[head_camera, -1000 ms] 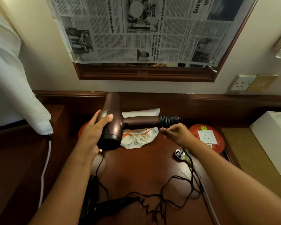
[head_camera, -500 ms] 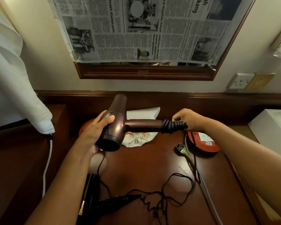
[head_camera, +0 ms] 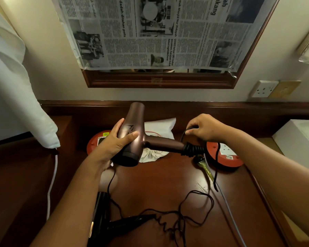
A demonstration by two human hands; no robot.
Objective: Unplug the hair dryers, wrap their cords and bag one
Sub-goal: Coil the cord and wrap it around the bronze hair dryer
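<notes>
1. My left hand (head_camera: 114,145) grips the barrel of the bronze hair dryer (head_camera: 132,136), thumb curled over its top, holding it above the tabletop (head_camera: 159,184).
2. My right hand (head_camera: 205,128) pinches the black cord (head_camera: 216,168) just behind the handle's end, where several turns already coil around it.
3. The loose cord hangs from that hand to the tabletop.
4. A white drawstring bag (head_camera: 157,139) lies beneath the dryer, between two red extension reels (head_camera: 227,155).
5. A black hair dryer (head_camera: 114,223) lies near me, its cord tangled alongside.
</notes>
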